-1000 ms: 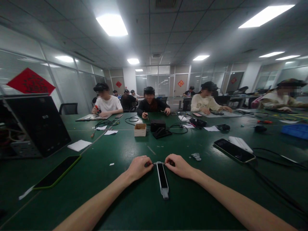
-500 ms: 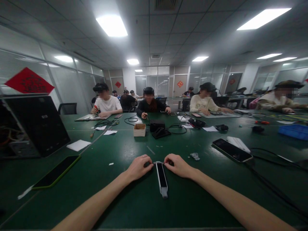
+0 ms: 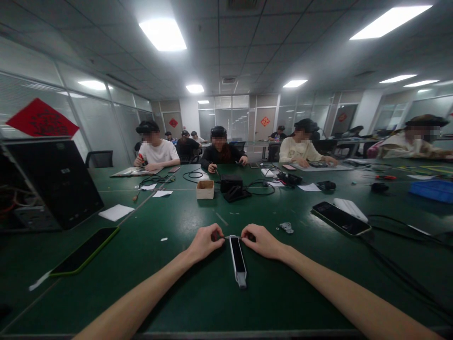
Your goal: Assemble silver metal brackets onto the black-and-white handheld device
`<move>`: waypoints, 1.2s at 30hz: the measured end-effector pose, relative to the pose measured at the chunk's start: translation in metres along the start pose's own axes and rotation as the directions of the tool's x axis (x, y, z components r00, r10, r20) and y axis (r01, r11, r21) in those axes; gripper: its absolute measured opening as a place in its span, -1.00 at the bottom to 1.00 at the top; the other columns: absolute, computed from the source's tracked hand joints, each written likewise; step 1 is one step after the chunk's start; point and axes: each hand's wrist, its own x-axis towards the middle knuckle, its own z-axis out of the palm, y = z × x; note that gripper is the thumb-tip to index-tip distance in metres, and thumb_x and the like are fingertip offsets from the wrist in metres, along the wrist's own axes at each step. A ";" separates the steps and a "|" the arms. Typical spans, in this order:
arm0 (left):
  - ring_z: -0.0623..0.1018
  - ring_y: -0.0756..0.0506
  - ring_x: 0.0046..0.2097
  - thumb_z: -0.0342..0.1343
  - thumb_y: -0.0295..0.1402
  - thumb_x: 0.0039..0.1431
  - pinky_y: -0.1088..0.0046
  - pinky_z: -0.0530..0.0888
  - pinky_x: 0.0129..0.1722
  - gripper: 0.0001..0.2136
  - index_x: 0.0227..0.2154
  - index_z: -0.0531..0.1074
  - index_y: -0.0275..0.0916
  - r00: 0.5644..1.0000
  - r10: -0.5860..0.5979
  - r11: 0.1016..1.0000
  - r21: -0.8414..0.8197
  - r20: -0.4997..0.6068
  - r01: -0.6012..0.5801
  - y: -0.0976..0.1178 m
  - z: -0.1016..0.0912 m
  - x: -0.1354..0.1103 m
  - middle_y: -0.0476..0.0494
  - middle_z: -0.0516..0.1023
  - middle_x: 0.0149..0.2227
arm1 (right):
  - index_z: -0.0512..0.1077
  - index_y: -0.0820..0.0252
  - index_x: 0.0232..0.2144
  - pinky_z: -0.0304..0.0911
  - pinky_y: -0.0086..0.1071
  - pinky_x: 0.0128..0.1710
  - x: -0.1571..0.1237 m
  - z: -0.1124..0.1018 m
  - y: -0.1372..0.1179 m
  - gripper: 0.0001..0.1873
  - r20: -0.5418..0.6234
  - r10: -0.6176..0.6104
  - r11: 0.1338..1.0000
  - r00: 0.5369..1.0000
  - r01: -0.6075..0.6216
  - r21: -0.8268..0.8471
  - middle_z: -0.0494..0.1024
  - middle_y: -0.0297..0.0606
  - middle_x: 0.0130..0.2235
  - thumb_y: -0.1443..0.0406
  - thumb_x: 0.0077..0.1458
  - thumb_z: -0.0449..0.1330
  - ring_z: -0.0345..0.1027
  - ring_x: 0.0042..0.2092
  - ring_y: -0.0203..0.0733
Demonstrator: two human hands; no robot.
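Left hand [image 3: 204,243] closed in a pinch at the top end of a long black-and-white gadget [image 3: 238,260], fingers curled inward. Right hand [image 3: 260,242] likewise closed in a pinch at the same end, just across from the left one. Between the fingertips, a thin bright strip or wire along the gadget's top edge, too small to make out exactly. Gadget flat on the green desk [image 3: 177,293], lengthwise toward the body, between both forearms, with a black face and a pale frame.

Just beyond the gadget and to the right, a small scrap of grey metal [image 3: 286,227]. Farther right of the gadget, a black phone [image 3: 340,218] lying face up, touching a white pad [image 3: 348,209], with black cables [image 3: 399,264] nearer the desk edge. Left of the gadget, a phone with a green rim [image 3: 84,250], and beyond it a sheet of white paper [image 3: 116,212] next to a black computer case [image 3: 53,182].

Straight ahead of the gadget and well apart from it, a small cardboard box [image 3: 205,190] beside a black box [image 3: 231,183]. Far to the right of the gadget, a blue tray [image 3: 432,191]. Across the desk beyond the gadget, co-workers seated, among them one in a white T-shirt [image 3: 155,151] and one in a black top [image 3: 219,153], hands at their own work.
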 end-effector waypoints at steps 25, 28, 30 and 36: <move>0.45 -0.02 -0.36 0.18 -0.28 0.10 0.49 0.37 -0.33 -0.85 -0.30 0.52 -0.22 0.997 0.014 1.000 0.008 0.078 -0.015 0.002 -0.001 0.002 0.00 0.54 -0.37 | 0.44 0.19 -0.28 0.29 -0.36 -0.29 0.001 0.003 0.001 -0.87 -0.033 -0.023 1.000 0.999 0.022 -0.012 0.45 -0.27 -0.27 0.27 0.17 0.12 0.33 -0.29 -0.24; 0.47 -0.02 -0.35 0.18 -0.28 0.10 0.49 0.38 -0.33 -0.84 -0.29 0.51 -0.23 0.997 0.013 1.000 0.014 0.082 -0.014 0.005 -0.001 0.001 -0.01 0.54 -0.36 | 0.44 0.18 -0.27 0.29 -0.36 -0.29 0.001 0.003 0.001 -0.86 -0.029 -0.037 0.999 0.999 0.036 -0.029 0.46 -0.26 -0.26 0.26 0.18 0.12 0.33 -0.28 -0.23; 0.47 -0.03 -0.35 0.18 -0.29 0.10 0.49 0.39 -0.33 -0.83 -0.28 0.51 -0.24 0.996 0.003 1.000 0.011 0.092 -0.004 0.008 -0.003 0.001 -0.02 0.54 -0.35 | 0.44 0.18 -0.26 0.29 -0.35 -0.27 0.001 0.000 0.001 -0.85 -0.024 -0.062 0.996 0.998 0.060 -0.067 0.47 -0.25 -0.25 0.25 0.19 0.12 0.33 -0.27 -0.23; 0.47 -0.02 -0.37 0.17 -0.32 0.10 0.48 0.41 -0.33 -0.85 -0.27 0.50 -0.23 0.995 0.016 1.000 0.004 0.097 -0.017 0.006 -0.003 0.001 -0.01 0.54 -0.36 | 0.45 0.21 -0.24 0.24 -0.25 -0.12 0.002 -0.039 0.008 -0.81 -0.091 -0.144 0.930 0.985 0.104 -0.354 0.48 -0.17 -0.23 0.28 0.21 0.06 0.32 -0.17 -0.13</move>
